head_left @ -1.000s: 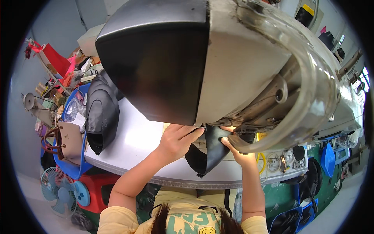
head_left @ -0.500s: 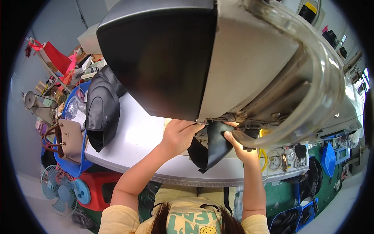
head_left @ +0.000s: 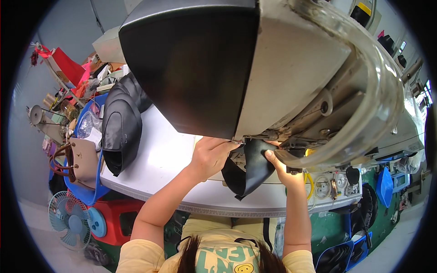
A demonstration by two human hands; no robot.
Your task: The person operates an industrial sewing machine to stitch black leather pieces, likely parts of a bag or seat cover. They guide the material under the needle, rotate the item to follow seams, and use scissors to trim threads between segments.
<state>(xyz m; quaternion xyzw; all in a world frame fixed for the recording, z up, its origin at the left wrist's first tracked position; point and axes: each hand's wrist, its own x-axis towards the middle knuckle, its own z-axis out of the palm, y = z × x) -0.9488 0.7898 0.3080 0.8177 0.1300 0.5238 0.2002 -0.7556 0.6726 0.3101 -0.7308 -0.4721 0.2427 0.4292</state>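
- Far left, floor level: blue fan (head_left: 69, 220), red stool (head_left: 107, 218) just right of it.
- Off the worktop's left edge: blue bin (head_left: 91, 194), with beige handbag (head_left: 85, 164) at its rim, brown handles toward the left.
- Worktop (head_left: 157, 182), left edge: stack of curved black pieces (head_left: 120, 132), layered, running from near the front left corner toward the back.
- Left hand (head_left: 208, 159): over the worktop, back from the front edge. Thumb and fingers drawn together, pinching the upper left part of the black piece. Tips partly hidden by the machine.
- Machine head (head_left: 296, 68): black and off-white, overhangs the worktop, blocks view of its back edge.
- Black piece (head_left: 257, 173): the one in work. Sits between both hands, top under the machine head, folded into an open loop, lower tip just inside the worktop's front edge.
- Right hand (head_left: 287, 176): pinching the piece's right side, thumb on near face, fingers mostly hidden behind.
- Worktop, right end: yellow tube (head_left: 311, 183), then round metal parts (head_left: 322, 184) near the front right corner.
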